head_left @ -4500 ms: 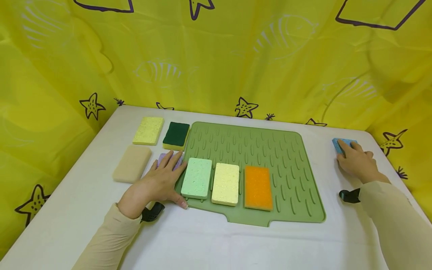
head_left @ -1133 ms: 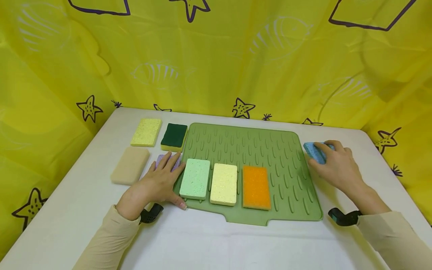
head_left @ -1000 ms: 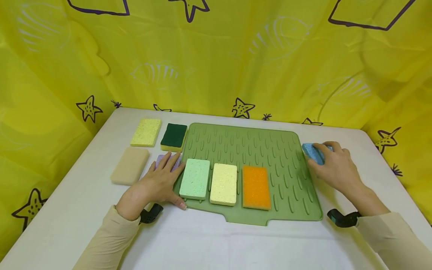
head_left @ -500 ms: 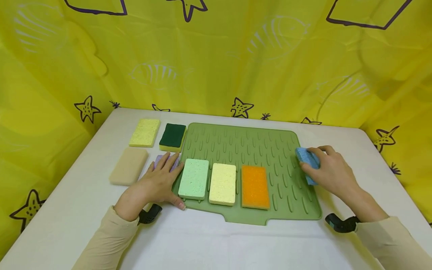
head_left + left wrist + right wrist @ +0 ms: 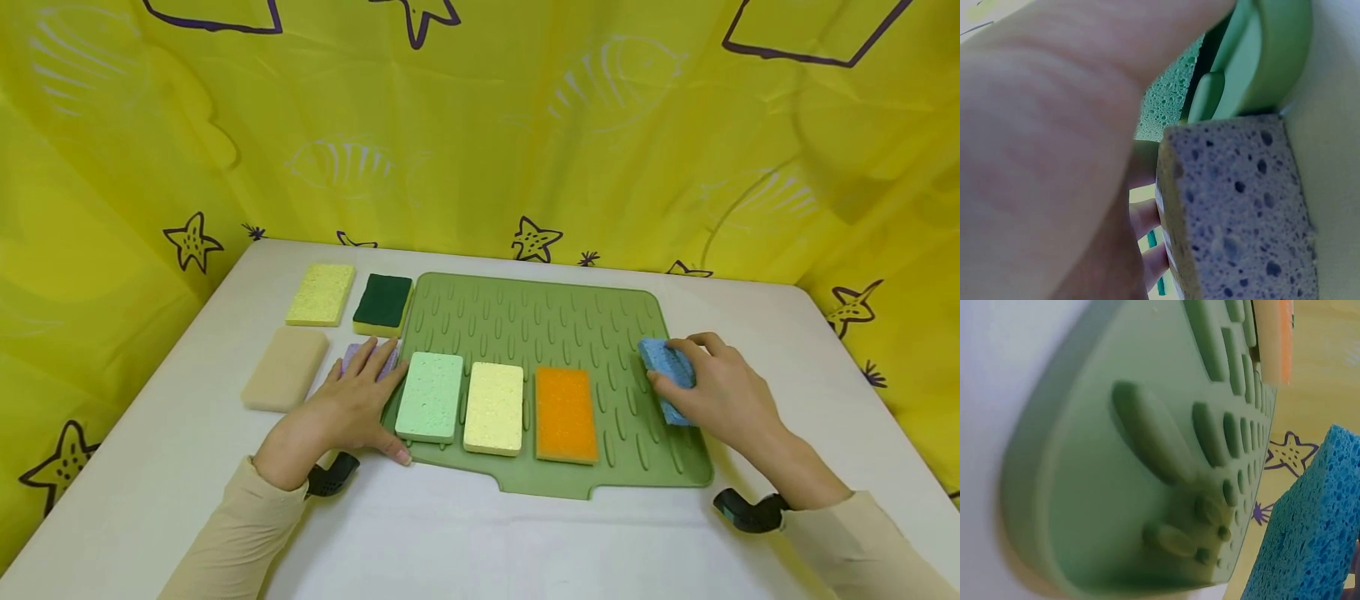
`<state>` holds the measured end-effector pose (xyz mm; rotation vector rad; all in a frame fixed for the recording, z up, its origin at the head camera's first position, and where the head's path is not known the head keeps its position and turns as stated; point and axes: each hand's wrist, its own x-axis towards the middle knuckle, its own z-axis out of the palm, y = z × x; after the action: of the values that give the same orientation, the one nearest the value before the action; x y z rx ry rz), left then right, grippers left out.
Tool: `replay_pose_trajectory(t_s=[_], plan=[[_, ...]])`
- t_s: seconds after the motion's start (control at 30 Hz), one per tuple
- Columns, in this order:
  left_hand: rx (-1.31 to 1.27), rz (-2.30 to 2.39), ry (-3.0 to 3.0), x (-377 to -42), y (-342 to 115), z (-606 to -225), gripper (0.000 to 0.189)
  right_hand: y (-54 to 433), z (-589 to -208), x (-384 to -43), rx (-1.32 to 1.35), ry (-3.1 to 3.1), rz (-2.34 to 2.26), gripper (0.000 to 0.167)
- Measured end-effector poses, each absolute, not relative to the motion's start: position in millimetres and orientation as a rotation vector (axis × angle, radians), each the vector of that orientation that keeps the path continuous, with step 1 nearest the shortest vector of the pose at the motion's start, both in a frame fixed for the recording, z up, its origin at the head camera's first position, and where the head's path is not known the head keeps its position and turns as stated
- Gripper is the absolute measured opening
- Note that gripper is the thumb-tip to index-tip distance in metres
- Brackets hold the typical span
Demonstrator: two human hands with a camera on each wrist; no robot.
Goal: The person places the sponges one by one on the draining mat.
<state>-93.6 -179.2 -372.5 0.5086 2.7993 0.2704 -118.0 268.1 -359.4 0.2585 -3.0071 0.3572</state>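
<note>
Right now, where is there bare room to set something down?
Free: the green mat behind the orange sponge; the white table along the mat's near edge and right of the right hand. Crowded: the mat's left edge, where the left hand, purple sponge and mint sponge bunch.

Head view: bright, diffuse light; focus is sharp. The white tabletop [image 5: 465, 550] shows soft shadow beside the beige-sleeved right forearm [image 5: 862, 542], lower right. Left wrist view: dimmer, bluish cast; the bare left hand [image 5: 1054, 137] is blurred across the left half. Right wrist view: the green ridged mat [image 5: 1085, 475] is blurred at left and shadowed at lower centre.
</note>
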Motion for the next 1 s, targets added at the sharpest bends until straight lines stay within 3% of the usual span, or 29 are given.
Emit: replay_pose_trajectory(t_s=[0.47, 1.0], plan=[[0.507, 0.277, 2.795, -93, -180, -372, 0.129, 253, -364, -106, 0.291, -3.011, 0.384, 0.059], [0.500, 0.276, 2.793, -94, -180, -374, 0.128, 240, -367, -97, 0.324, -3.126, 0.338, 0.068]])
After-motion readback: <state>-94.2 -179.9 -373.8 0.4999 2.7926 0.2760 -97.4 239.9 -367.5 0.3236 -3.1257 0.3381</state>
